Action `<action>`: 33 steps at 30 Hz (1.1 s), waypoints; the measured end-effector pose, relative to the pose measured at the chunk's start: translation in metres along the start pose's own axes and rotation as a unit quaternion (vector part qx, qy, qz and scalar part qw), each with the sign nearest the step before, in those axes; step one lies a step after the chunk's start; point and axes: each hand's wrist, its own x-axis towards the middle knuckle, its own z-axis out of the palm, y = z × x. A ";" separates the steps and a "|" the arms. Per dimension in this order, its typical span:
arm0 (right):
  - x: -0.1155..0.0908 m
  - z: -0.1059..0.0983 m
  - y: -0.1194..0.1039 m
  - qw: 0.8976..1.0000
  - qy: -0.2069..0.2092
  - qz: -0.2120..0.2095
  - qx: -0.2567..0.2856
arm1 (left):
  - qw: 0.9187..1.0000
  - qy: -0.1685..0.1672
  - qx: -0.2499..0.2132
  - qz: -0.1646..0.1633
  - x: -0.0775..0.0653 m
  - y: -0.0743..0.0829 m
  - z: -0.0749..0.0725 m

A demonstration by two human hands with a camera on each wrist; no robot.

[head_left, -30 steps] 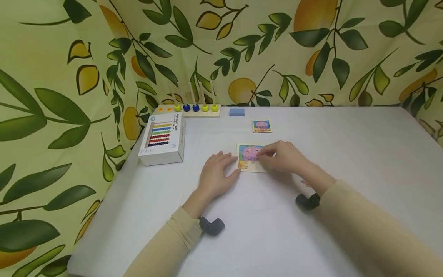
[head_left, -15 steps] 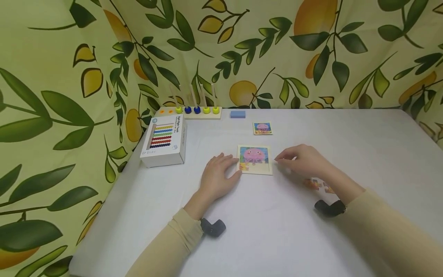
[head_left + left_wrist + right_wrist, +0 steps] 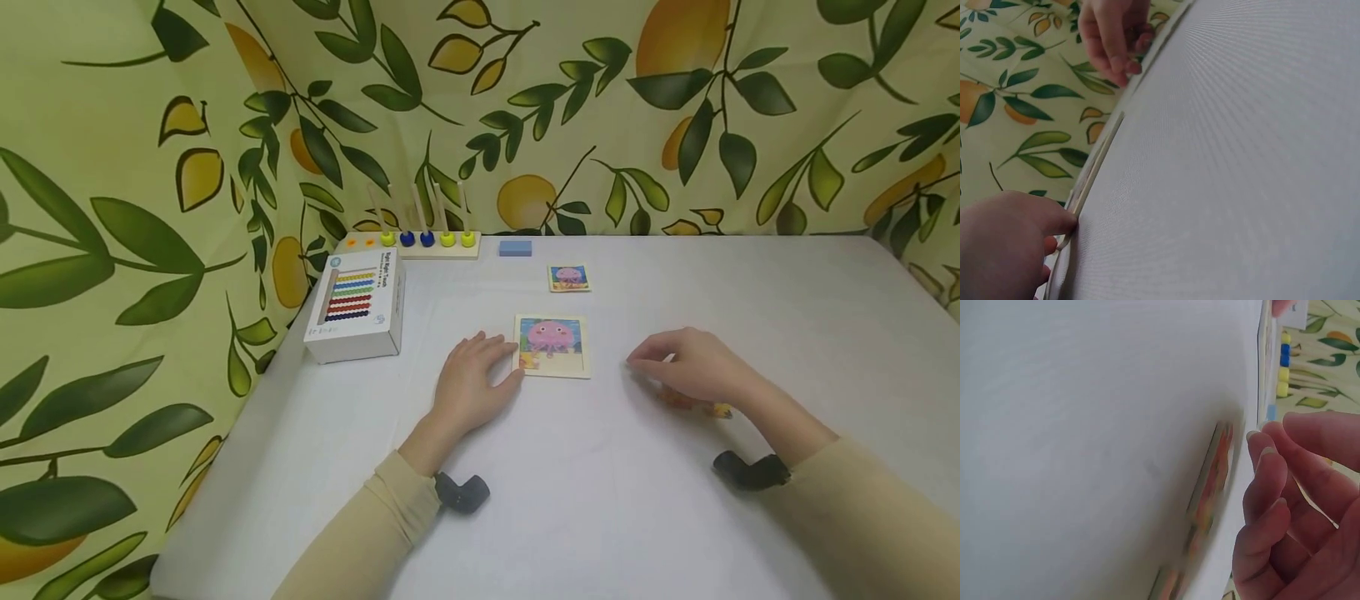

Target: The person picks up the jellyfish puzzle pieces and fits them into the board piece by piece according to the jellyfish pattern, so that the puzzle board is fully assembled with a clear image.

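Observation:
A square jigsaw board (image 3: 567, 367) lies on the white table, with a pink jellyfish picture filling its upper part and an orange-yellow corner at lower left. The bare wood shows at lower right. My left hand (image 3: 472, 383) rests at the board's left edge, fingers spread; in the left wrist view its thumb (image 3: 1054, 215) touches that edge. To the right, my right hand (image 3: 693, 367) hovers over loose jigsaw pieces (image 3: 722, 411), partly hiding them. Nothing shows between its loosely bent fingers in the right wrist view, where an orange piece (image 3: 1213, 469) lies below the fingertips.
A small jellyfish picture card (image 3: 569, 278) lies behind the board, and a blue block (image 3: 515, 248) farther back. At back left stand a white abacus box (image 3: 354, 304) and a pegged wooden stand (image 3: 442, 248) with beads. Patterned cloth (image 3: 525, 117) hangs behind the table.
My right hand has left the board's lower right and moved right and toward me, over the loose pieces. The left hand stays at the board's edge.

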 end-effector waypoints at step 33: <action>-0.040 -0.015 0.047 0.998 0.018 -0.031 -0.044 | 1.000 -0.006 0.002 -0.007 0.000 0.002 0.000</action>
